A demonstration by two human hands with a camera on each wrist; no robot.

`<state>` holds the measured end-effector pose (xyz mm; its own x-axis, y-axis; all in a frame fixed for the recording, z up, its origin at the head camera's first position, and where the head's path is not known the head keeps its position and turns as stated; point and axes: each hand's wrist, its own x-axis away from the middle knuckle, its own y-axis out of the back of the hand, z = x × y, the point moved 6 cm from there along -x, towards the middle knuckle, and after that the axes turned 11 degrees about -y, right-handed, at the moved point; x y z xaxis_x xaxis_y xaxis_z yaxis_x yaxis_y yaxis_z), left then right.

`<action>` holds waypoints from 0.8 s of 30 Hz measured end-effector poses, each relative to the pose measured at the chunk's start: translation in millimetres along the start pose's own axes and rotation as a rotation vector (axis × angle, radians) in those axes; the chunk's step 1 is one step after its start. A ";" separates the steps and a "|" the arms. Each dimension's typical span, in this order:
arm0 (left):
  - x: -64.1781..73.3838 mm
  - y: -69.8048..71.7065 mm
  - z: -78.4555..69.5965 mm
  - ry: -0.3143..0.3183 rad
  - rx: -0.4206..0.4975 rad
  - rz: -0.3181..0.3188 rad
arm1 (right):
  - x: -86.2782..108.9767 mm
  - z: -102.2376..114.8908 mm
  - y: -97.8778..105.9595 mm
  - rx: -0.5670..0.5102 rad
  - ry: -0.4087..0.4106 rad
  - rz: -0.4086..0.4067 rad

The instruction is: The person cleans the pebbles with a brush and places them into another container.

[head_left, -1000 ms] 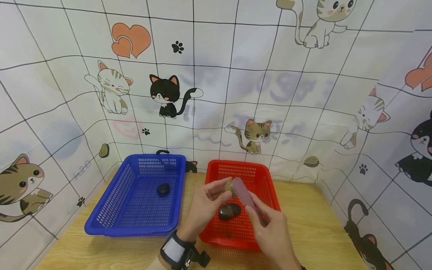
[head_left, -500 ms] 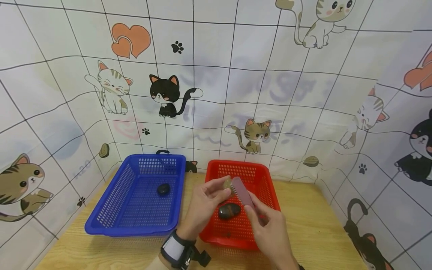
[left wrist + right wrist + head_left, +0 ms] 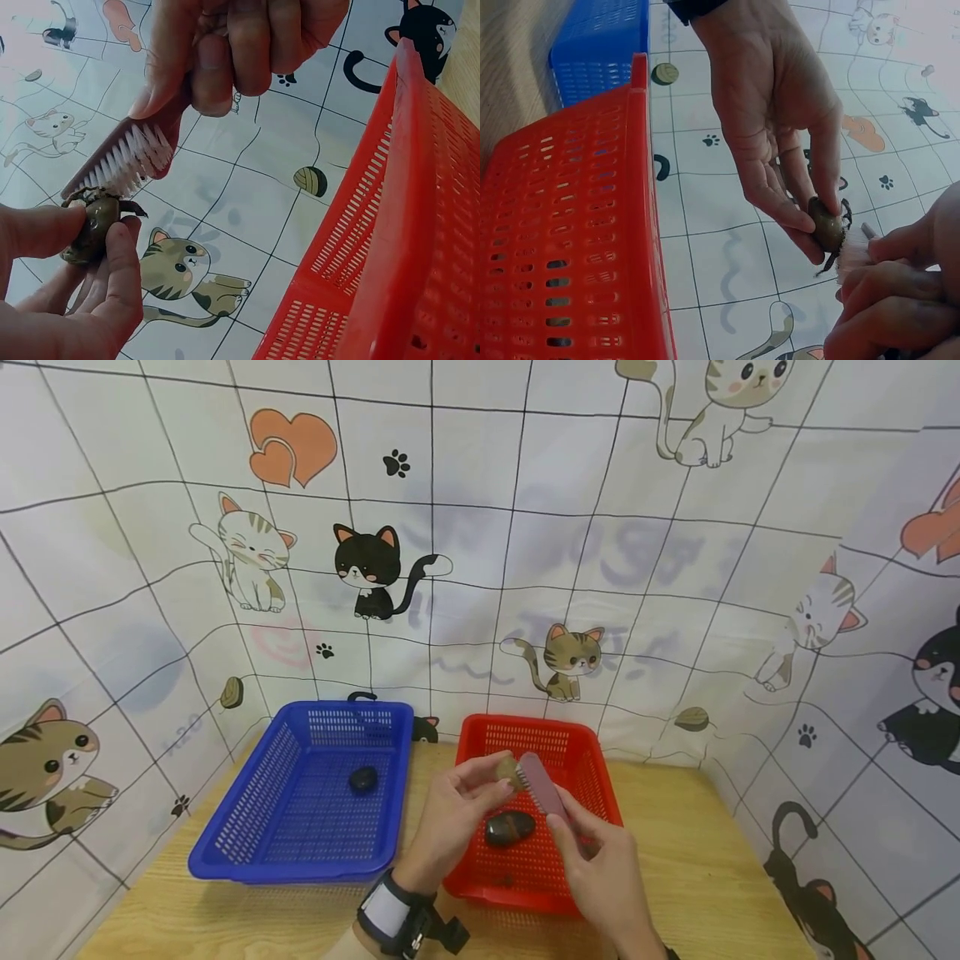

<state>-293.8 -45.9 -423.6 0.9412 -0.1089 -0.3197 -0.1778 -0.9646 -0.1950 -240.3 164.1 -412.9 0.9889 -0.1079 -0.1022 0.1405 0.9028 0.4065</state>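
Note:
Over the red basket (image 3: 543, 877), my left hand (image 3: 450, 814) pinches a small olive-brown crab (image 3: 507, 771) between thumb and fingers. Dark thin legs stick out from the crab's glossy shell (image 3: 94, 231) in the left wrist view. My right hand (image 3: 600, 868) grips a mauve-handled brush (image 3: 542, 785), its thumb laid along the brush back. White bristles (image 3: 127, 161) touch the leg side of the crab. Below the hands, a dark glossy stone-like object (image 3: 510, 829) with a brown band lies in the red basket.
A blue basket (image 3: 300, 870) stands to the left, with a small black stone-like object (image 3: 363, 780) inside. Both baskets sit on a wooden table (image 3: 675, 843). Behind rises a wall covering (image 3: 480, 552) printed with cats and grid lines.
The crab has turned a little in my left fingers and shows more of its surface. The brush has shifted slightly against it. The baskets and their contents stay put.

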 end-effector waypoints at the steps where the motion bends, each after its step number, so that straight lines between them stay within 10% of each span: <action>1: -0.2 0.0 0.4 0.001 -0.002 0.000 | 0.3 0.1 -0.9 -0.006 0.005 0.004; 9: -0.2 -6.1 3.6 0.019 -0.023 0.120 | -1.5 -2.3 -1.3 0.002 -0.018 -0.014; 19: -1.0 -0.4 3.8 0.010 0.012 -0.016 | 1.0 -0.3 -1.6 0.004 0.004 -0.004; 24: 0.3 -4.3 4.3 -0.003 -0.062 0.033 | 1.6 0.9 -4.5 -0.024 0.029 0.009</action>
<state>-294.0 -40.8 -426.8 0.9342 -0.1408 -0.3277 -0.1909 -0.9735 -0.1259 -239.3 159.5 -414.0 0.9883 -0.0881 -0.1247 0.1301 0.9136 0.3853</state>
